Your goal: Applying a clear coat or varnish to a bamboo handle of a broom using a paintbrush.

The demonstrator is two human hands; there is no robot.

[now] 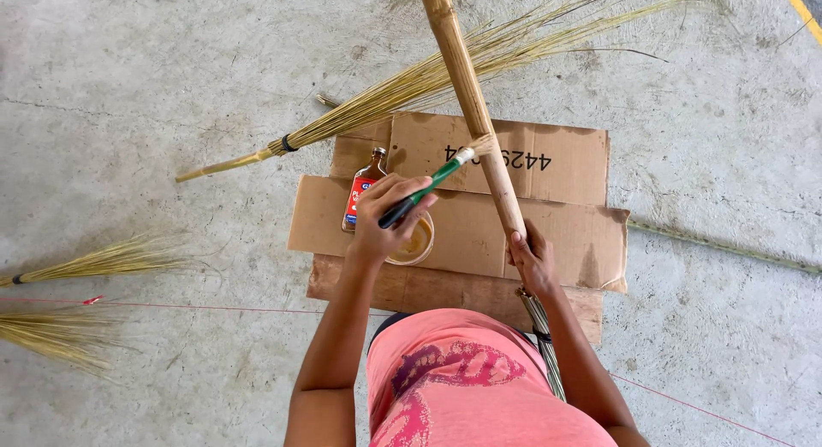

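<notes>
Nearest: pink shirt of the person, seen from above, both arms reaching forward over flattened cardboard sheets laid on the concrete floor. Right hand clenched around the lower part of a bamboo pole, held at a slant and running away toward the far edge of view; below that grip, a bundle of grey stiff strands bound at the pole's near end. Left hand grasping a green-handled paintbrush, bristles touching the pole just above the right hand. Directly under the left hand, a small open container of amber liquid on the cardboard; just beside it on the left, a brown glass bottle with a red label, lying flat. Judged state of work: coating in progress at mid-pole; no clear difference in sheen between the coated and bare lengths, so extent done cannot be told. Farther off, a finished-looking broom of straw-coloured strands lying across the floor beyond the cardboard. At far left, two loose straw bundles and a thin red string stretched over the floor. At right, a green stalk lying flat.
</notes>
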